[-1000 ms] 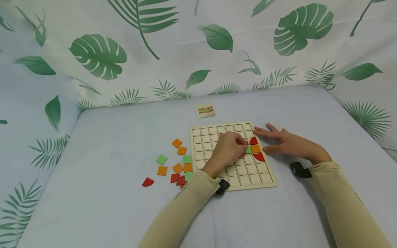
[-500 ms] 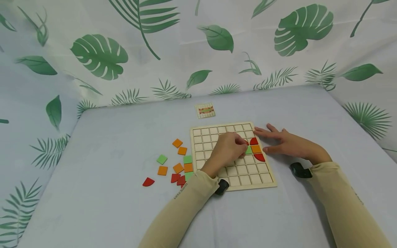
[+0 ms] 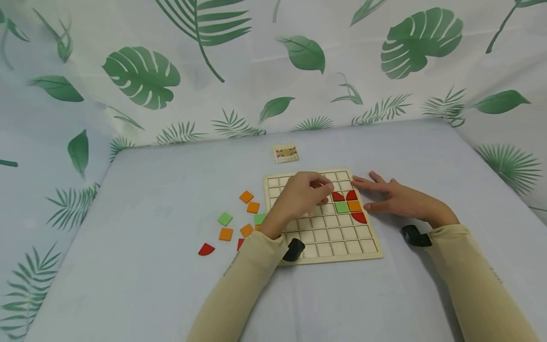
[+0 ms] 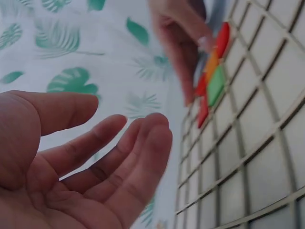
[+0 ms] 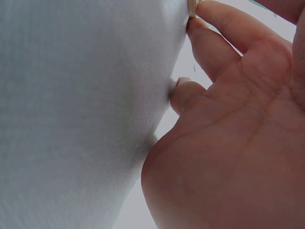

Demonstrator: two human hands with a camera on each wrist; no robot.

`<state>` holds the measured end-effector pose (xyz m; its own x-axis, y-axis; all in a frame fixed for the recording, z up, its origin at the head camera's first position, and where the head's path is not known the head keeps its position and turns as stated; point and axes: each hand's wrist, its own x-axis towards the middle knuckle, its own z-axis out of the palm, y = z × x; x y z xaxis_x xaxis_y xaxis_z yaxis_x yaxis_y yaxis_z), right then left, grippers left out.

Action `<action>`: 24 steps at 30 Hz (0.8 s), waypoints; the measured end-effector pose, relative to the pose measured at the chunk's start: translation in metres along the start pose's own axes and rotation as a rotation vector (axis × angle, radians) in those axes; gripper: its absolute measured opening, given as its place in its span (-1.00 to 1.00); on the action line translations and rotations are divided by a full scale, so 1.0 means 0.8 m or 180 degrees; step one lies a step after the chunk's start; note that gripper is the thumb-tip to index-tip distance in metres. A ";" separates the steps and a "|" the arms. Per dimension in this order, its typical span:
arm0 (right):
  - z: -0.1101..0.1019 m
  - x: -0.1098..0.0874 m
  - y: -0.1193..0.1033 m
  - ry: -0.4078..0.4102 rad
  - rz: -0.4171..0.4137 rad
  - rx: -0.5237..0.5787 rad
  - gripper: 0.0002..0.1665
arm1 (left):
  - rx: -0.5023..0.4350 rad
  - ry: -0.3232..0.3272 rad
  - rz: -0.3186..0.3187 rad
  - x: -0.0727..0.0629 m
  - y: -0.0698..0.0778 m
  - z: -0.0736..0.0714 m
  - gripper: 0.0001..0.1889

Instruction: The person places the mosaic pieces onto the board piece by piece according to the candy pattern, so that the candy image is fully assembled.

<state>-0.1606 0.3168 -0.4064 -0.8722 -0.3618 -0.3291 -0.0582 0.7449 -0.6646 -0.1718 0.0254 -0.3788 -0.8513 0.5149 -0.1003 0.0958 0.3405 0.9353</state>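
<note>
My left hand (image 3: 299,194) hovers over the wooden grid board (image 3: 337,248). In the left wrist view its thumb and fingers stand apart with nothing between them. My right hand (image 3: 395,197) rests at the board's right edge, fingers spread and touching that edge. At the board's right side lie a green square tile (image 3: 342,207), an orange square tile (image 3: 354,205) and red quarter-circle tiles, one of them at the upper left of the group (image 3: 337,196). The left wrist view shows the same green tile (image 4: 216,86) close to the right hand's fingers.
Loose tiles lie left of the board: orange squares (image 3: 226,234), a green square (image 3: 225,218) and a red quarter-circle (image 3: 206,249). My left forearm hides part of the pile. A small pattern card (image 3: 285,152) lies beyond the board on the white cloth.
My left hand has drawn back left from the tiles, its fingers parting and uncovering the green tile and a red quarter-circle. The right hand stays at the board's edge.
</note>
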 end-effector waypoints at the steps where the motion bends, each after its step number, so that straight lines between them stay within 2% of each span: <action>1: 0.000 -0.001 0.000 0.0003 0.0022 0.0001 -0.07 | -0.0072 0.0017 0.0066 -0.002 0.001 -0.007 -0.75; 4: -0.001 -0.002 -0.001 0.0004 0.0061 -0.0002 -0.06 | -0.0338 0.0067 0.0271 -0.010 0.008 -0.027 -0.71; 8: -0.001 -0.002 0.001 -0.0005 0.0050 -0.0019 -0.05 | -0.0675 0.0233 0.0499 -0.023 0.023 -0.049 -0.70; 13: 0.000 0.000 0.003 -0.0014 -0.0028 -0.0003 -0.06 | -0.0913 0.0499 0.0750 -0.037 0.031 -0.075 -0.73; 17: 0.000 -0.001 0.003 -0.0015 -0.0046 -0.0040 -0.05 | -0.0824 0.0719 0.0726 -0.048 0.029 -0.099 -0.73; 24: -0.002 -0.001 0.001 -0.0025 -0.0020 -0.0093 -0.05 | -0.0366 0.1040 0.0514 -0.076 0.014 -0.140 -0.70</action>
<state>-0.1605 0.3186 -0.4060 -0.8679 -0.3709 -0.3304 -0.0780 0.7587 -0.6468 -0.1764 -0.0902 -0.3241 -0.9514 0.2704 0.1476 0.1995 0.1756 0.9640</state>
